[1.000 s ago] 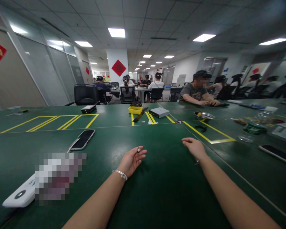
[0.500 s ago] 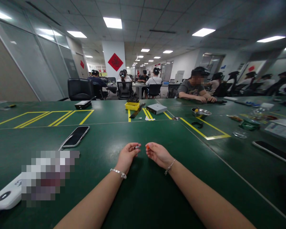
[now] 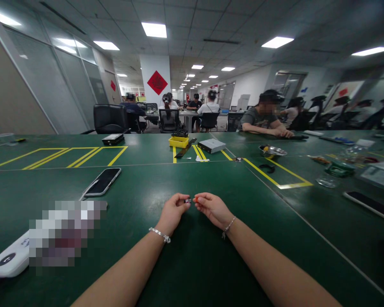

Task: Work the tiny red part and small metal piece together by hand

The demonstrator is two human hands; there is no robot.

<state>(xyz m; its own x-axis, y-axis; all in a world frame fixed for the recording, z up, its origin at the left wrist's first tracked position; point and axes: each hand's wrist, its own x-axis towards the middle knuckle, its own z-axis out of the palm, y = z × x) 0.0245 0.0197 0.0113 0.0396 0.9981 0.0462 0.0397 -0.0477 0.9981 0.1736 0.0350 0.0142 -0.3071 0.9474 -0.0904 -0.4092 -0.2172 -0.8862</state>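
Observation:
Over the middle of the green table (image 3: 131, 221), my left hand (image 3: 173, 211) pinches a small dark and silvery piece (image 3: 187, 201) between thumb and fingertips. Facing it, my right hand (image 3: 213, 209) grips a small orange piece (image 3: 196, 199) in the same way. The two pieces nearly meet, with a narrow gap between them. Both are too small for me to tell their kind. The remaining fingers of each hand are curled, and a silvery bracelet circles each wrist.
At left lie a phone (image 3: 103, 182) and a white device (image 3: 11, 258), partly blurred out. Farther back are a yellow tray (image 3: 178, 142), a grey box (image 3: 211, 146) and a metal bowl (image 3: 277, 151). Another phone (image 3: 373, 204) lies at right. A person (image 3: 265, 115) sits across the table.
My hands have come slightly closer together, narrowing the gap between the two small pieces. More of the orange piece shows now. The view has shifted a little.

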